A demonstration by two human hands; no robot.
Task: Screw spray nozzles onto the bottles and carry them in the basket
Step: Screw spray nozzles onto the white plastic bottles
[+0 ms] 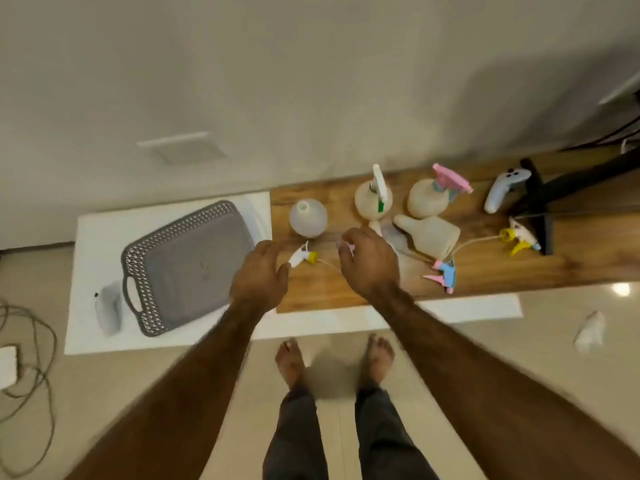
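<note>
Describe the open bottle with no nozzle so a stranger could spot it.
Find the wooden board against the wall. At its left end, nearest the grey basket, stands a round translucent bottle. Unlike the two upright bottles to its right, its neck is bare, with no spray nozzle.

game controller [503, 190] on wooden board [346, 292], crumpled tissue [590, 331] on floor, cables [27, 358] at left

home | tiled floor [554, 358] | game controller [504, 194] | bare feet [381, 355]
</note>
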